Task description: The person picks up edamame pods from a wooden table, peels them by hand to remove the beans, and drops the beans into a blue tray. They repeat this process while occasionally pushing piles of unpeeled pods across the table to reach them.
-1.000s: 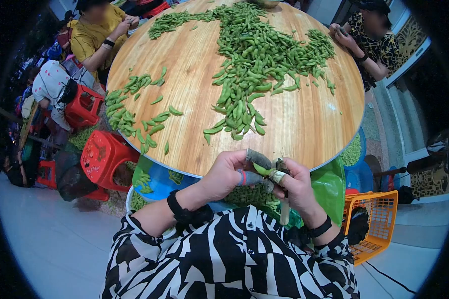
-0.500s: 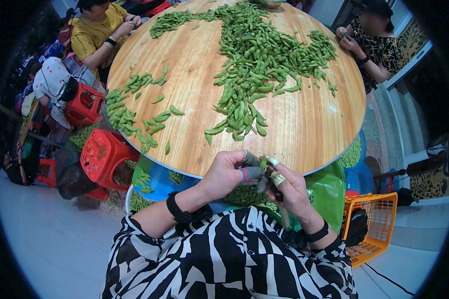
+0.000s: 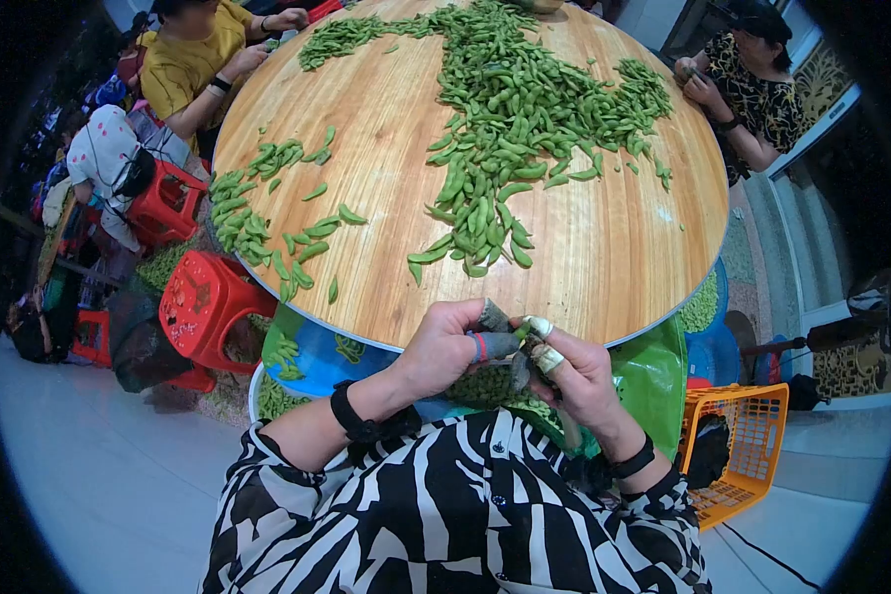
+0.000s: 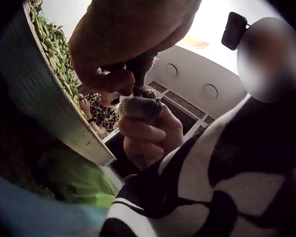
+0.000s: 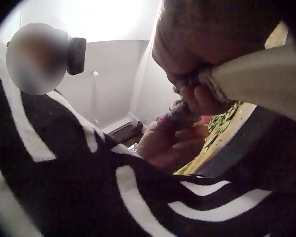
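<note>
Left hand (image 3: 438, 348) and right hand (image 3: 579, 371) pinching one mostly hidden green pod (image 3: 522, 334), near side of table (image 3: 376, 148), many loose pods (image 3: 505, 109) beyond, one orange crate (image 3: 778, 436) near right.

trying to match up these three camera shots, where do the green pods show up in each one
Head: green pods heaped top centre, with a smaller batch at left.
Left wrist: pods in a strip at upper left.
Right wrist: pods in a thin strip right of centre.
Shared landmark: the table, its edge beside the pods.
</note>
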### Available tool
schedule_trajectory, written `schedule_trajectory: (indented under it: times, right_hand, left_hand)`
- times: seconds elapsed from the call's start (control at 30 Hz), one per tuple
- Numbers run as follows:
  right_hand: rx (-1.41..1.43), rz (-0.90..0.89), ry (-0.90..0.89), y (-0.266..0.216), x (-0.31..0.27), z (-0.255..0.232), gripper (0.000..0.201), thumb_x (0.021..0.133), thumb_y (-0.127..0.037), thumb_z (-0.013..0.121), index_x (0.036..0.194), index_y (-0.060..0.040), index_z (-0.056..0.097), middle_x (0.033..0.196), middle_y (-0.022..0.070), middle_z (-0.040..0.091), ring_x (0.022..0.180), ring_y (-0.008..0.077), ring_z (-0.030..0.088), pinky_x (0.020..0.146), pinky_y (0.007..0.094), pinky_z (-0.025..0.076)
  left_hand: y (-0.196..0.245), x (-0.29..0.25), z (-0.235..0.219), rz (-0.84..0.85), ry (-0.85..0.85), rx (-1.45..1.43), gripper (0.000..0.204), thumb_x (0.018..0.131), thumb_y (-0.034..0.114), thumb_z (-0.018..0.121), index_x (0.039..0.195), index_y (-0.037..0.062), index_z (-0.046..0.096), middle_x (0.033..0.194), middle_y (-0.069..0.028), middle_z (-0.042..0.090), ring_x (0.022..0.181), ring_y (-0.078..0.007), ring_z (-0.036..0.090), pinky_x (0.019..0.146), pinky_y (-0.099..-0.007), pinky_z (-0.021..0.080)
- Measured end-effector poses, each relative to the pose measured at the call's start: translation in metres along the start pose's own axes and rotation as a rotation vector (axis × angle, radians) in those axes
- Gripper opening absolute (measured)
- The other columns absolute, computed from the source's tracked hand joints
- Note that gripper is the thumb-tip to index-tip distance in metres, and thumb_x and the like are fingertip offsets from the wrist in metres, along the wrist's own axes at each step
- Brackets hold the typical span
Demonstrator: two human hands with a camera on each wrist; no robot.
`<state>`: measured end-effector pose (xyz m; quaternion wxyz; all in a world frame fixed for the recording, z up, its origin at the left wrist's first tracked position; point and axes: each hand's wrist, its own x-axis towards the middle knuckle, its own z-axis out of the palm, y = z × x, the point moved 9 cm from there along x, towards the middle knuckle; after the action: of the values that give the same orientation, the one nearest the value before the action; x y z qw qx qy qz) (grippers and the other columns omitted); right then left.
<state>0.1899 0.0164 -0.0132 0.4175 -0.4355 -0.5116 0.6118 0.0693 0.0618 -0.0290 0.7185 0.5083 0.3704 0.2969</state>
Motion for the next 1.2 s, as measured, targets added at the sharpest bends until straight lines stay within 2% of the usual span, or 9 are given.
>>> schedule_trajectory:
  times: [0.23, 0.3, 0.4, 0.5, 0.67, 0.73, 0.9, 1.13, 1.2]
  right_hand:
    - [-0.19, -0.05, -0.081, -0.006, 0.004, -0.01, 0.039, 0.093, -0.005, 0.049, 0.132, -0.0011, 0.05, 0.069, 0.0014, 0.055, 0.056, 0.0073, 0.05, 0.052, 0.0222, 0.042]
    - [-0.686, -0.723, -0.027, -0.048, -0.01, 0.002, 0.042, 0.089, -0.002, 0.053, 0.131, -0.0004, 0.05, 0.081, 0.007, 0.062, 0.07, 0.0144, 0.061, 0.064, 0.0257, 0.048]
    - [-0.456, -0.286, -0.011, -0.025, -0.009, -0.014, 0.039, 0.086, -0.002, 0.057, 0.124, 0.0006, 0.054, 0.091, 0.0102, 0.065, 0.083, 0.0191, 0.064, 0.074, 0.0275, 0.05]
    - [-0.325, -0.153, 0.103, -0.005, -0.008, -0.023, 0.034, 0.083, -0.002, 0.059, 0.116, 0.001, 0.056, 0.087, 0.01, 0.064, 0.077, 0.0181, 0.064, 0.07, 0.0277, 0.049]
    - [-0.536, -0.266, 0.113, -0.017, -0.012, -0.02, 0.029, 0.08, -0.005, 0.06, 0.109, -0.001, 0.058, 0.076, 0.01, 0.061, 0.062, 0.0186, 0.059, 0.06, 0.029, 0.047]
    - [-0.564, -0.194, -0.038, -0.006, -0.012, -0.017, 0.022, 0.08, -0.008, 0.063, 0.101, -0.0011, 0.058, 0.069, 0.0118, 0.056, 0.058, 0.0209, 0.056, 0.056, 0.0304, 0.046]
    - [-0.734, -0.124, -0.143, 0.007, -0.014, -0.011, 0.018, 0.082, -0.012, 0.063, 0.094, -0.0003, 0.056, 0.064, 0.0146, 0.051, 0.055, 0.0238, 0.054, 0.054, 0.0338, 0.044]
    - [-0.547, -0.203, -0.087, -0.016, -0.007, -0.008, 0.031, 0.086, -0.009, 0.055, 0.114, 0.0019, 0.055, 0.068, 0.01, 0.052, 0.056, 0.02, 0.052, 0.054, 0.0313, 0.043]
    - [-0.351, -0.03, -0.065, -0.004, -0.007, -0.015, 0.035, 0.089, -0.01, 0.048, 0.122, 0.0023, 0.052, 0.072, 0.0064, 0.052, 0.058, 0.0141, 0.05, 0.054, 0.0275, 0.041]
  left_hand:
    - [-0.025, 0.003, 0.017, -0.241, -0.178, -0.558, 0.015, 0.088, 0.012, 0.062, 0.099, 0.002, 0.062, 0.071, -0.0042, 0.062, 0.053, -0.0076, 0.054, 0.044, -0.0192, 0.038]
    - [-0.027, 0.001, 0.024, -0.283, -0.23, -0.678, 0.016, 0.089, 0.013, 0.061, 0.101, 0.0023, 0.06, 0.072, -0.0044, 0.061, 0.055, -0.0092, 0.055, 0.045, -0.0197, 0.04]
    - [-0.019, 0.006, 0.027, -0.241, -0.169, -0.401, 0.014, 0.09, 0.013, 0.06, 0.1, 0.0029, 0.06, 0.074, -0.0046, 0.062, 0.055, -0.009, 0.057, 0.044, -0.0199, 0.043]
    - [-0.016, 0.007, 0.033, -0.108, -0.149, -0.036, 0.013, 0.09, 0.011, 0.058, 0.099, 0.0022, 0.06, 0.074, -0.0045, 0.063, 0.056, -0.008, 0.057, 0.045, -0.0203, 0.045]
    - [-0.012, -0.007, 0.019, -0.242, -0.221, 0.086, 0.013, 0.089, 0.011, 0.058, 0.1, 0.0022, 0.061, 0.076, -0.0047, 0.063, 0.06, -0.009, 0.057, 0.05, -0.0249, 0.046]
    - [0.033, -0.018, -0.005, 0.215, -0.061, 0.581, 0.015, 0.086, 0.008, 0.058, 0.1, 0.0022, 0.062, 0.075, -0.0084, 0.063, 0.061, -0.0185, 0.06, 0.056, -0.032, 0.048]
    - [0.095, -0.031, -0.063, 0.618, 0.371, 1.451, 0.019, 0.074, 0.007, 0.067, 0.091, 0.0019, 0.06, 0.086, -0.0163, 0.057, 0.082, -0.0372, 0.055, 0.072, -0.0434, 0.046]
    - [0.062, 0.021, -0.078, 0.451, 0.287, 1.429, 0.019, 0.072, 0.006, 0.068, 0.083, 0.0001, 0.054, 0.086, -0.0177, 0.054, 0.086, -0.0365, 0.052, 0.075, -0.0445, 0.044]
    - [0.061, 0.022, -0.081, 0.445, 0.278, 1.386, 0.019, 0.072, 0.005, 0.067, 0.084, 0.0, 0.053, 0.085, -0.018, 0.053, 0.086, -0.037, 0.052, 0.075, -0.0449, 0.044]
